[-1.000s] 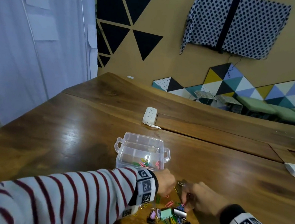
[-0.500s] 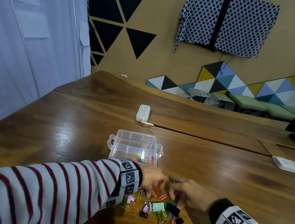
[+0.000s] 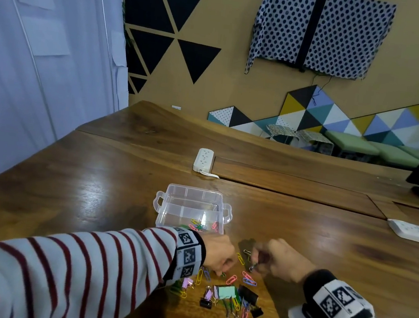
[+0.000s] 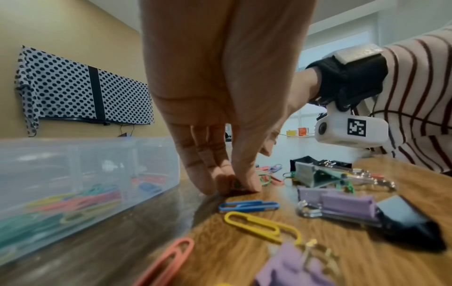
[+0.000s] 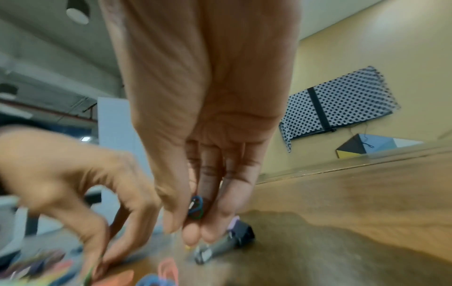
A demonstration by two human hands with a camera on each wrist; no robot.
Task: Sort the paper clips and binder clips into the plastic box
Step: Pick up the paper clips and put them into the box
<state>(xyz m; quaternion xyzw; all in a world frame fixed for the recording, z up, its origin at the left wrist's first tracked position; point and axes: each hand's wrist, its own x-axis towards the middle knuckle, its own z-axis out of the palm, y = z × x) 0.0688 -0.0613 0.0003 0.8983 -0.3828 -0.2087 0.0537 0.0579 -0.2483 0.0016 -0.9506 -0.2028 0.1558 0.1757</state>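
1. Left fingertips [image 4: 229,181] pinched down on a green paper clip [image 4: 236,184] right on the table [image 3: 93,197], left hand [image 3: 219,255] arched knuckles-up, wrist lifted.
2. Right fingers [image 5: 215,218] bunched round a couple of dark paper clips [image 5: 195,207], blue and green; right hand [image 3: 280,262] pointing down, just off the wood.
3. Loose pile of paper clips and binder clips [image 3: 226,293] under and in front of both hands.
4. Clear plastic box [image 3: 192,207] just beyond the left wrist, lid off, coloured clips in its near compartment.
5. Striped sleeves, tracker bands on both wrists.
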